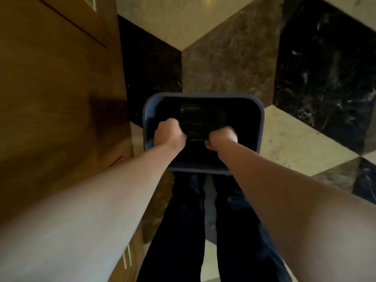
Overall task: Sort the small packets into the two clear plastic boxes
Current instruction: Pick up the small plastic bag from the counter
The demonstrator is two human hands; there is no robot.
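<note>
Oddly, neither the small packets nor the two clear plastic boxes show anywhere in the head view; what sits at the centre is a dark blue bin (203, 98) with rounded corners, and inside it a dark, flat, rounded object (200, 121) too dim to name. Whether it is one of the boxes, a lid or something else, I cannot tell.

Both hands reach down into the bin. The left hand (168, 134) is curled into a closed fist at that dark object's left edge, and the right hand (221, 137) is closed the same way at its right edge; they seem to grip it from both sides, though the fingers are hidden.

Judging by the shape, the object is probably stiff and light, with smooth, possibly slippery sides, so a two-sided hold at opposite edges, kept level, suits it.

Outward from the bin lie dark trouser legs (183, 220) below, a wooden cabinet (61, 78) on the left, and a marble floor (295, 139) of pale, brown and black panels.
</note>
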